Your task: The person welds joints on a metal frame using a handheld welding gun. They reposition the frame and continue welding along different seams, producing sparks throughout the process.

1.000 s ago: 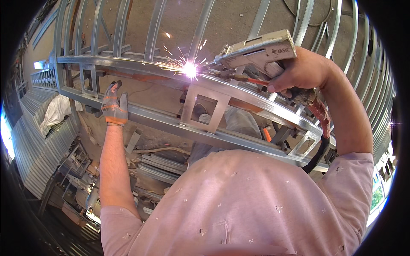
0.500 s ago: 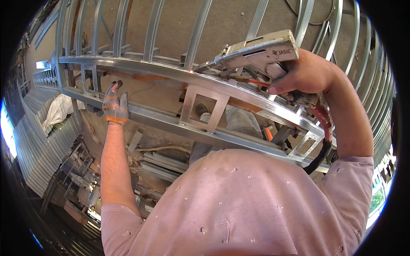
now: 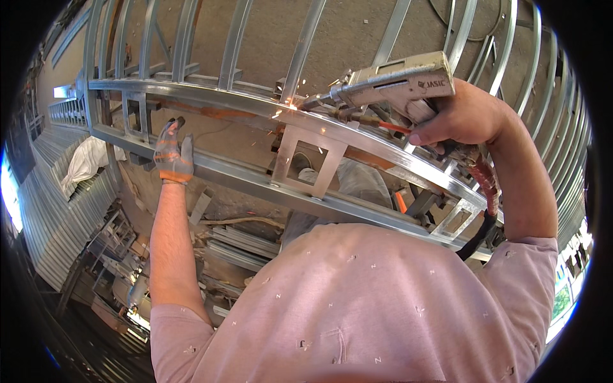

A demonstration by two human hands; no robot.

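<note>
My bare right hand [image 3: 466,121] is closed around the handle of a pale, worn welding gun [image 3: 402,80]. Its nozzle points left and touches, or nearly touches, the upper rail [image 3: 211,96] of a shiny metal frame where an upright bar [image 3: 301,54] joins it. Bright sparks [image 3: 291,105] fly there. Below the joint, a square metal bracket [image 3: 281,156] with a cut-out bridges the upper and lower rails. My left hand [image 3: 172,153], in a grey and orange glove, lies against the lower rail [image 3: 233,175] with fingers stretched and thumb apart.
A dark cable [image 3: 479,239] hangs from the gun beside my right arm. Several parallel metal bars [image 3: 386,32] reach away over the dirt floor. Corrugated sheets [image 3: 48,210] and a white cloth [image 3: 86,167] lie at left. Metal profiles [image 3: 239,249] lie below the frame.
Sparks now burst at the nozzle tip, where only a small red dot showed before. The welding gun and my right hand have shifted slightly right and down. My left hand has barely moved.
</note>
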